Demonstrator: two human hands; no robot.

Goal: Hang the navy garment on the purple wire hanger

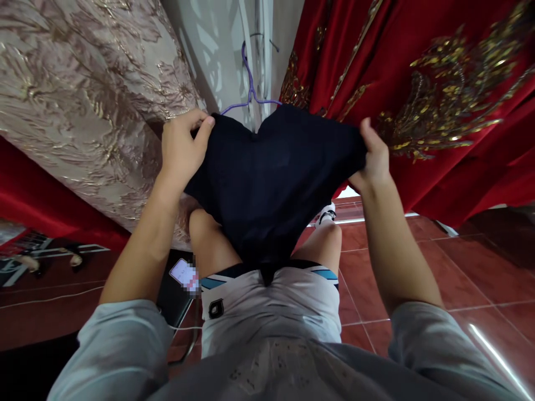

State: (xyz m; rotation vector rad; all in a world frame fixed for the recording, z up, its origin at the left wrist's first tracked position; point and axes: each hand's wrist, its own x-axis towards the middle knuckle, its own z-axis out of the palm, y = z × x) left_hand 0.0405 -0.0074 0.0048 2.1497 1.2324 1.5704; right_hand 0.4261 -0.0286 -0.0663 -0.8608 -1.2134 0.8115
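The dark garment point(267, 184) is stretched out in front of the person, above the knees, its upper edge pinched at each corner: the left hand point(181, 147) closes thumb and fingers on one corner, the right hand point(374, 159) on the other. A purple hanger point(251, 92) shows just behind the top edge; it seems to be already inside the cloth, though the fabric hides its arms. The garment's lower part drapes onto white shorts point(271, 306), and its shape is hard to make out.

Navy garment point(267, 178), purple hanger point(249, 92), red gold-embroidered cloth point(438, 83), beige floral brocade point(83, 94).
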